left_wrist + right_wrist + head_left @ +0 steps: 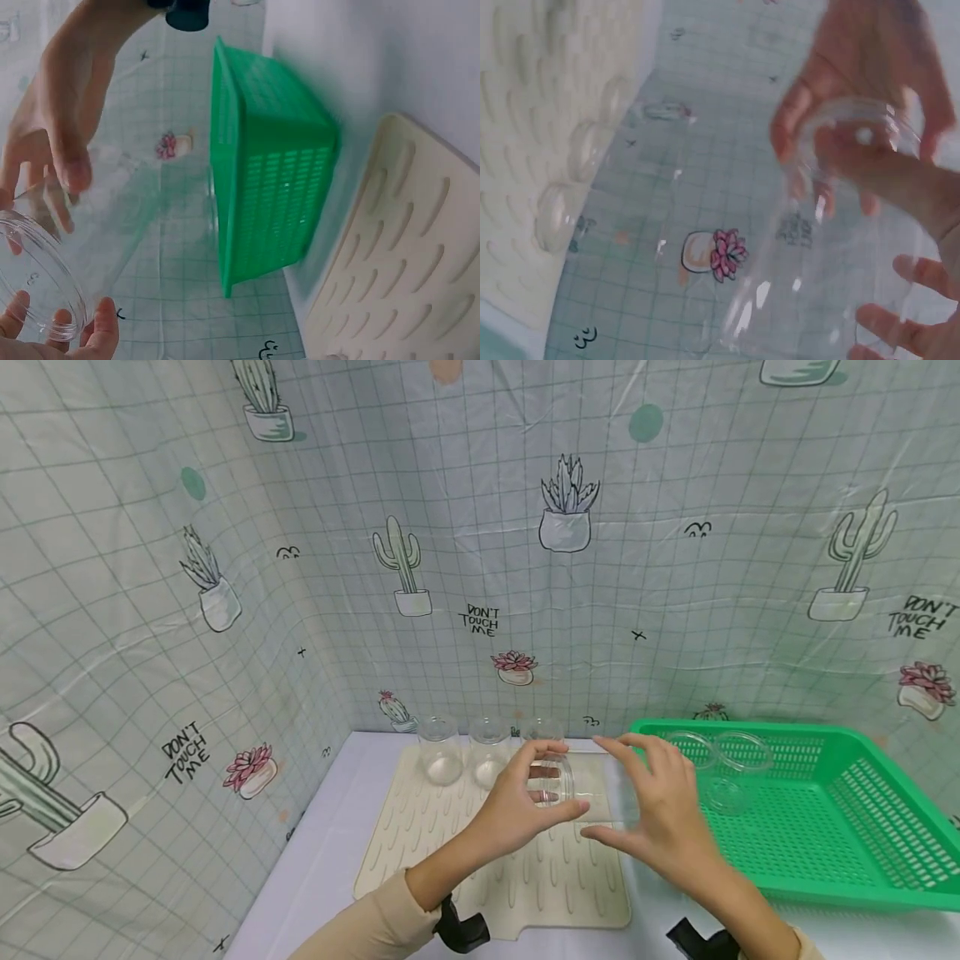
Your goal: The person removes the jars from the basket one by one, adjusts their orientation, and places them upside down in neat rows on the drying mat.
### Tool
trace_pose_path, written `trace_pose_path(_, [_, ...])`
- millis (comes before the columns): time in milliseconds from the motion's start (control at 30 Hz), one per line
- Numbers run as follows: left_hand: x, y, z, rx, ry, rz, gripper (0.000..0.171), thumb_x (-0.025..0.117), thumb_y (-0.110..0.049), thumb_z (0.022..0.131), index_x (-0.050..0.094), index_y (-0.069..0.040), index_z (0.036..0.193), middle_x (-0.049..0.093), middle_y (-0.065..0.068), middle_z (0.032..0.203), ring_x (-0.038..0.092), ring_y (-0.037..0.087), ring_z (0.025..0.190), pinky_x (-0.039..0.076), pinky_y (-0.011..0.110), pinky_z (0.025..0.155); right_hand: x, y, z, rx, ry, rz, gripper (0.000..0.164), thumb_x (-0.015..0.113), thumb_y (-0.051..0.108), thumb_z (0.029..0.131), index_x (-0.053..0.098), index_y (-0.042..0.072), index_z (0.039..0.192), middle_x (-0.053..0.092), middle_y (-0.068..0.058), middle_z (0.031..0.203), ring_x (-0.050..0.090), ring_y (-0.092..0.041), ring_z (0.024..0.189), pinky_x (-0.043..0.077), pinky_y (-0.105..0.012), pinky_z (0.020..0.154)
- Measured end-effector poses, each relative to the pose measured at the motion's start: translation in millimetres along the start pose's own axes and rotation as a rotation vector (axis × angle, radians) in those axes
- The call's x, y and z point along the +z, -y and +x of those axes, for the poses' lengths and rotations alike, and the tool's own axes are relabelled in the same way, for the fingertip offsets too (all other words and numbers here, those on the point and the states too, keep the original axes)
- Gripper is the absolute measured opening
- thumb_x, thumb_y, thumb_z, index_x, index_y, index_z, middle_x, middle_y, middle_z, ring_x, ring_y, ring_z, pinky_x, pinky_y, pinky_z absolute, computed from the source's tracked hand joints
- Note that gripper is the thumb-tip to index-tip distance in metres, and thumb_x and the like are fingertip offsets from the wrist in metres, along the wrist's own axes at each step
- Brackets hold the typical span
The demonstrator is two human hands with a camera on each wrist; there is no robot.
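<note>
A clear jar (pixel 553 781) is held on its side above the mat, its ridged rim (pixel 41 270) showing in the left wrist view. My left hand (pixel 513 802) grips it, thumb in front and fingers seen through the clear wall. Facing it from the right, my right hand (pixel 660 802) spreads its thumb and fingers in a wide C near the jar. In the right wrist view the jar (pixel 810 262) overlaps fingers of both hands. Three more clear jars (pixel 442 756) stand in a row at the back of the beige ridged mat (pixel 555 893).
At the right sits a green perforated basket (pixel 810 852) with clear jars (pixel 738 760) in its left part. A patterned curtain (pixel 480 527) with cactus prints rises behind the white table (pixel 300 877) and along its left side.
</note>
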State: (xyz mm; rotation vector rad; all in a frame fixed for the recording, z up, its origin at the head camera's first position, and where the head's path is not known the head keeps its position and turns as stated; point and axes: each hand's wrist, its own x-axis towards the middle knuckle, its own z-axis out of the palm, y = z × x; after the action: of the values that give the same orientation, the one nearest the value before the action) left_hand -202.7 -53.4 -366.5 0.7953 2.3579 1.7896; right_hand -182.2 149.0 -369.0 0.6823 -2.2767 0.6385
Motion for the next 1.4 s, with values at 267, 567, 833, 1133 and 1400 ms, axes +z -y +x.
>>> trace_pose_path(267, [-9.0,1.5,-1.6,-0.02,-0.02,-0.056,0.053,0.072,-0.029,0.08,0.043,-0.031,0.124,0.042,-0.011,0.129,0.047,0.015,0.112,0.046,0.032,0.087,-11,-14,-5,0.351,0.102,0.482,0.098,0.087,0.021,0.061,0.03,0.029,0.141,0.038,0.0,0.136,0.034,-0.022,0.125,0.031,-0.04,0.094])
trace_pose_path(567, [-16.4,2.2,1.0,-0.011,-0.011,-0.1,0.054,0.07,-0.024,0.082,0.042,-0.022,0.128,0.04,-0.006,0.133,0.045,0.022,0.116,0.046,0.034,0.088,-6,-17,-11,0.636,0.126,1.011,0.074,0.062,0.005,0.087,0.019,0.021,0.144,0.025,-0.009,0.145,0.023,-0.029,0.132,0.033,-0.031,0.101])
trace_pose_path(833, [-17.7,7.1,2.4,0.008,-0.037,-0.121,0.055,0.072,-0.024,0.081,0.043,-0.023,0.128,0.041,-0.005,0.134,0.045,0.022,0.116,0.046,0.039,0.089,20,-6,-16,0.719,-0.104,1.579,0.063,0.048,-0.001,0.092,0.013,0.009,0.144,0.038,-0.017,0.137,0.039,-0.029,0.127,0.035,-0.038,0.102])
trace_pose_path(1133, [-17.7,8.9,3.6,0.037,-0.041,-0.171,0.057,0.071,-0.016,0.081,0.042,-0.016,0.13,0.04,0.003,0.136,0.045,0.025,0.116,0.047,0.039,0.088,44,8,-21,0.812,-0.203,1.949,0.061,0.037,0.02,0.099,0.0,0.012,0.146,0.009,-0.015,0.149,0.01,-0.031,0.138,0.018,-0.044,0.109])
trace_pose_path(1400, [-15.0,13.4,1.7,0.064,-0.04,-0.198,0.055,0.072,-0.021,0.081,0.043,-0.019,0.127,0.042,-0.007,0.131,0.046,0.023,0.115,0.048,0.036,0.086,51,18,-19,0.867,-0.309,2.153,0.061,0.037,0.022,0.099,0.0,0.018,0.147,0.006,-0.009,0.151,0.014,-0.024,0.137,0.02,-0.041,0.109])
